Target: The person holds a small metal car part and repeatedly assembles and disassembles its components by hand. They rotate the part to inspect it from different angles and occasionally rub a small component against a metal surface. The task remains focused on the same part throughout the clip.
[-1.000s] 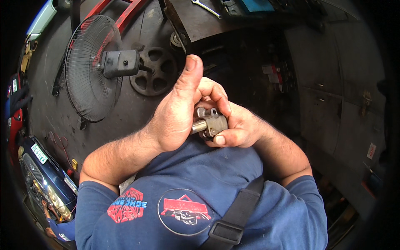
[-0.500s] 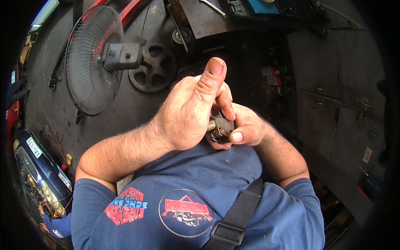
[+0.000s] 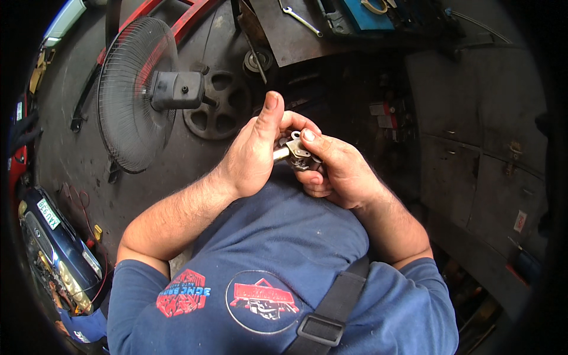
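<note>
In front of my chest I hold a small brass-grey metal mechanism (image 3: 299, 151), with plates, rivets and a ring-like eye on top. My right hand (image 3: 349, 174) is closed on it, thumb pressed on its upper plate and fingers curled beneath. A pale metal shaft (image 3: 281, 154) sticks out of its left side and runs into the palm of my left hand (image 3: 249, 155). The left fingers curl behind the mechanism, partly hidden, while the left thumb points up, off the part. How far the shaft reaches inside the palm is hidden.
A black pedestal fan (image 3: 139, 94) stands at the left, near a dark spoked wheel (image 3: 220, 121). Ahead, a workbench (image 3: 284, 44) bears a wrench (image 3: 303, 21) and a blue tray (image 3: 368, 15). Dark metal cabinets (image 3: 452, 177) line the right. A dark blue car front (image 3: 59, 236) shows at far left.
Both hands and the mechanism have shifted slightly up and left. My right thumb has moved from the mechanism's lower edge to its top, and more of the mechanism now shows.
</note>
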Demonstrator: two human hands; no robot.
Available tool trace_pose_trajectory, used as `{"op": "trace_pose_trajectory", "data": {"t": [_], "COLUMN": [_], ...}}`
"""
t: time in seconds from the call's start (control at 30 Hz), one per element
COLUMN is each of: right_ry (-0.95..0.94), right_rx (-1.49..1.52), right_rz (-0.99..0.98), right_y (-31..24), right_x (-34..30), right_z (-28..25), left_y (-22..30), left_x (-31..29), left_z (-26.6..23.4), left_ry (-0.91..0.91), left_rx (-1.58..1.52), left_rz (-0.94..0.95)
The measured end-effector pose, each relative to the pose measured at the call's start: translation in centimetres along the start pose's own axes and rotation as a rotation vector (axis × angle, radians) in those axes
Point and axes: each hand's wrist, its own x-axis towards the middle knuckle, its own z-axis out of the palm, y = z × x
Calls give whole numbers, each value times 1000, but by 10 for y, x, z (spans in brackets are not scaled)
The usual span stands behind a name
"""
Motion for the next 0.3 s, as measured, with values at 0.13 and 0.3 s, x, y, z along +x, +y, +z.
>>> {"op": "trace_pose_trajectory", "data": {"t": [0.13,0.3], "right_ry": [-6,171], "right_rx": [-7,-255], "right_rz": [59,-182], "right_y": [-7,-7], "right_x": [9,15], "right_z": [-2,14], "left_y": [-5,-6], "left_x": [3,5], "left_z": [-5,-10], "left_ry": [-7,82], "left_rx": [0,-157], "left_rz": [66,111]}}
